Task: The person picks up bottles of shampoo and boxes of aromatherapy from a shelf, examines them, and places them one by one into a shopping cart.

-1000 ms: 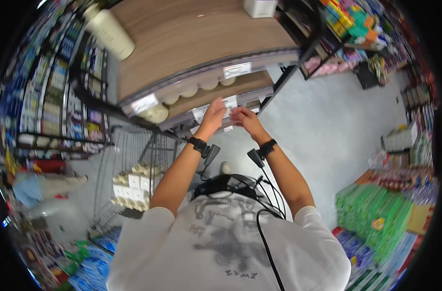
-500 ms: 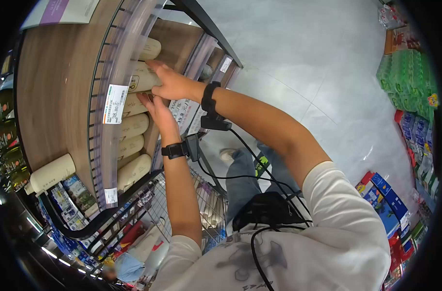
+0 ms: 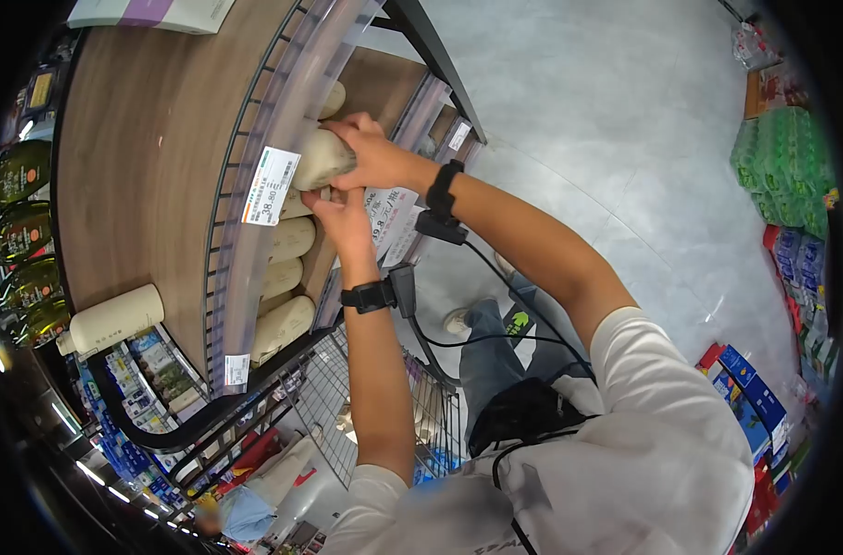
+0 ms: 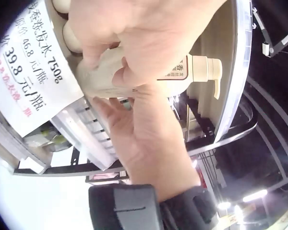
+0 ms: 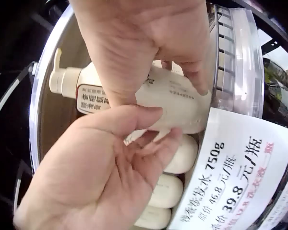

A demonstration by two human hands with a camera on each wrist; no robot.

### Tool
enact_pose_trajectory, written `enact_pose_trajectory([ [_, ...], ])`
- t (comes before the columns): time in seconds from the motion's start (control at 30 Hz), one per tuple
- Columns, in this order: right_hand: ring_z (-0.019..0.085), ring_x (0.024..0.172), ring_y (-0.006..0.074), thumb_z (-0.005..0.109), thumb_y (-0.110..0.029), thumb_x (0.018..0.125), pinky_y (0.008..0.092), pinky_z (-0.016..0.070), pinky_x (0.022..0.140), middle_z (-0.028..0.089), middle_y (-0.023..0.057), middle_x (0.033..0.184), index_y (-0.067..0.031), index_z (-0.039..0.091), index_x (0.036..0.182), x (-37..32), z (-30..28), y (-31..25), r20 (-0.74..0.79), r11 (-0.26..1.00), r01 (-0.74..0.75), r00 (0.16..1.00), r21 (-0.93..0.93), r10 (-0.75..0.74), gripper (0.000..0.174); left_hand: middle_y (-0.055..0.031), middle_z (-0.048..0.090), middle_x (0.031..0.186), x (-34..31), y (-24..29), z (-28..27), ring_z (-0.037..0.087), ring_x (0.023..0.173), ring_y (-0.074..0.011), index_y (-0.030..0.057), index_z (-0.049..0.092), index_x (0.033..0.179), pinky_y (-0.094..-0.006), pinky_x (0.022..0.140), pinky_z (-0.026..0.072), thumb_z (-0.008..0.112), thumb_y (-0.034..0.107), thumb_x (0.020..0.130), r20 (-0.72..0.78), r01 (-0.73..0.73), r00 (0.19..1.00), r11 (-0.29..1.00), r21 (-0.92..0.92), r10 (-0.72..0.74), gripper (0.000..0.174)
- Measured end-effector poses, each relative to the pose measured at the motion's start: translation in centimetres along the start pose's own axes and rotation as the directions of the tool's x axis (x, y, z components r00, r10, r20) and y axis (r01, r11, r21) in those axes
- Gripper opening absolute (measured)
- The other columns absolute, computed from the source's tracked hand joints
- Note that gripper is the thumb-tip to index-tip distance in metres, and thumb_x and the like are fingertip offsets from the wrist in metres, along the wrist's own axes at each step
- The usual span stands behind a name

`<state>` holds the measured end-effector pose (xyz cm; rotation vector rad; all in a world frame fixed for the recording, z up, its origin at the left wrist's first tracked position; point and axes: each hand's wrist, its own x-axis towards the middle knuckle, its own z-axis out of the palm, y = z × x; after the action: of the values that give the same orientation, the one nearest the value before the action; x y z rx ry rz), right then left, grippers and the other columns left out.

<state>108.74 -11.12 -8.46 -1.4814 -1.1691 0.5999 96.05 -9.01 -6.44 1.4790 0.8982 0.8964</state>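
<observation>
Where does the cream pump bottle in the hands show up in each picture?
Head: pump bottle upper middle, gripped by the right hand.
Left wrist: pump bottle upper centre, nozzle pointing right.
Right wrist: pump bottle centre, nozzle pointing left.
Shared landmark: the 39.8 price tag.

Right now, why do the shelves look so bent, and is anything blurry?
Head view: a fisheye lens bends the shelf and blackens the corners. Left wrist view: the lamps flare white, the close right hand looks soft. Right wrist view: the bottle and price label are sharp.
</observation>
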Motion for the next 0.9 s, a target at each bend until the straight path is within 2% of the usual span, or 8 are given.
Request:
enact_pose_trajectory([
  [0.03, 0.049, 0.129, 0.0397, 0.081, -0.024, 0.069, 0.0404, 0.0416, 0.110, 0.041, 0.0262, 0.144, 0.0005, 0.031, 0.151, -1.0, -0.5, -0.2, -0.009, 0.998, 0.028, 1.000, 0.055, -0.028, 0.099, -0.0211, 0.037, 0.148, -0.4, -1.2, -0.3, 0.049, 0.131, -0.0268, -0.0032, 0.016, 0.150, -0.0384, 0.104, 0.0474, 0.067, -0.005, 0.089, 0.001, -0.065, 0.998, 0.997, 0.033, 0.065, 0.080],
  [0.13, 0.051, 0.127, 0.0381, 0.084, -0.017, 0.069, 0.0402, 0.0438, 0.107, 0.046, 0.0226, 0.137, -0.0013, 0.036, 0.142, -3.3, -1.3, -1.0, -0.025, 0.977, 0.104, 0.995, 0.188, -0.101, 0.089, -0.0221, 0.037, 0.148, -3.1, -1.0, 0.1, 0.050, 0.130, -0.0271, -0.0030, 0.015, 0.150, -0.0381, 0.107, 0.0452, 0.067, -0.006, 0.088, 0.001, -0.066, 0.998, 0.973, 0.221, 0.067, 0.081],
  [0.3, 0.049, 0.130, 0.0388, 0.086, -0.023, 0.074, 0.0402, 0.0399, 0.111, 0.049, 0.0207, 0.139, -0.0036, 0.040, 0.140, -6.8, -3.4, -4.6, -0.054, 0.946, 0.213, 0.977, 0.244, -0.206, 0.083, -0.0200, 0.039, 0.148, -8.0, 3.6, 0.5, 0.047, 0.133, -0.0270, -0.0015, 0.015, 0.153, -0.0389, 0.110, 0.0404, 0.063, -0.006, 0.090, 0.031, -0.120, 0.993, 0.979, 0.166, 0.116, 0.079],
  [0.47, 0.051, 0.129, 0.0400, 0.086, -0.024, 0.073, 0.0424, 0.0426, 0.109, 0.052, 0.0206, 0.138, -0.0047, 0.047, 0.137, -10.7, -4.5, -9.9, 0.183, 0.980, 0.159, 0.967, 0.116, -0.178, 0.078, -0.0202, 0.039, 0.148, -15.1, 7.0, -4.2, 0.042, 0.137, -0.0268, 0.0032, 0.016, 0.155, -0.0409, 0.114, 0.0365, 0.065, -0.003, 0.091, 0.105, -0.120, 0.990, 0.934, 0.337, 0.090, 0.081],
  [0.53, 0.053, 0.127, 0.0391, 0.087, -0.025, 0.072, 0.0423, 0.0440, 0.107, 0.054, 0.0205, 0.136, -0.0047, 0.047, 0.137, -12.8, -3.7, -11.2, 0.324, 0.990, 0.074, 0.940, 0.119, -0.109, 0.080, -0.0190, 0.039, 0.148, -18.9, 6.4, -6.6, 0.044, 0.136, -0.0271, 0.0029, 0.023, 0.154, -0.0413, 0.114, 0.0385, 0.068, 0.005, 0.093, 0.071, 0.013, 0.997, 0.968, 0.252, -0.031, 0.075],
  [0.67, 0.061, 0.119, 0.0352, 0.088, -0.030, 0.069, 0.0405, 0.0480, 0.102, 0.061, 0.0192, 0.126, -0.0042, 0.047, 0.137, -16.7, -0.4, -11.6, 0.630, 0.994, -0.099, 0.775, 0.055, 0.042, 0.084, -0.0181, 0.043, 0.147, -25.2, 8.3, -11.0, 0.050, 0.133, -0.0282, -0.0007, 0.033, 0.150, -0.0409, 0.110, 0.0447, 0.073, 0.016, 0.093, 0.057, 0.208, 0.973, 0.957, 0.202, -0.224, 0.072],
  [0.8, 0.063, 0.115, 0.0335, 0.087, -0.038, 0.074, 0.0396, 0.0496, 0.100, 0.062, 0.0195, 0.125, -0.0007, 0.050, 0.134, -17.7, 3.8, -15.0, 0.845, 0.992, -0.114, 0.535, 0.059, 0.011, 0.080, -0.0172, 0.049, 0.143, -29.2, 11.5, -14.8, 0.052, 0.132, -0.0265, -0.0009, 0.037, 0.149, -0.0397, 0.107, 0.0464, 0.075, 0.020, 0.093, -0.057, 0.272, 0.962, 0.943, 0.193, -0.266, 0.071],
  [0.9, 0.062, 0.116, 0.0349, 0.086, -0.040, 0.075, 0.0408, 0.0500, 0.099, 0.061, 0.0190, 0.124, -0.0004, 0.051, 0.132, -17.3, 7.7, -17.5, 0.922, 0.994, 0.014, 0.371, 0.110, -0.108, 0.077, -0.0175, 0.050, 0.142, -31.8, 13.6, -17.1, 0.054, 0.128, -0.0255, -0.0011, 0.037, 0.149, -0.0376, 0.104, 0.0481, 0.073, 0.021, 0.094, -0.187, 0.294, 0.941, 0.955, 0.036, -0.283, 0.069],
])
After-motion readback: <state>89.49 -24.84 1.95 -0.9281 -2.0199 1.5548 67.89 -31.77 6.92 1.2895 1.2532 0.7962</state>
